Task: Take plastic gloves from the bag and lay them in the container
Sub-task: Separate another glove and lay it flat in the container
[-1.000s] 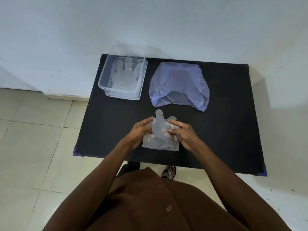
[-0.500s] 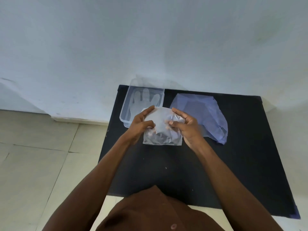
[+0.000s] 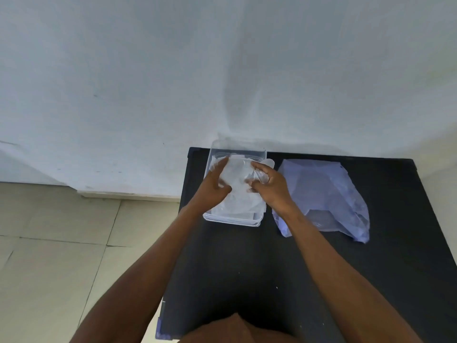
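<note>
A clear glove [image 3: 238, 184] is pinched in the grip of both the left hand [image 3: 214, 188] and right hand [image 3: 270, 188], held right over the container [image 3: 231, 220]. Laying step, basically; letting go flat is probably what's needed next. The bag [image 3: 329, 194] is left just right on the desk [image 3: 247, 268].

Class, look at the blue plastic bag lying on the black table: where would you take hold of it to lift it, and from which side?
Pinch the blue plastic bag at its crumpled near edge, coming from the person's side. That edge looks loose and bunched, so likely easy to pinch, while the far part lies flat on the table. The right hand is nearest.
</note>
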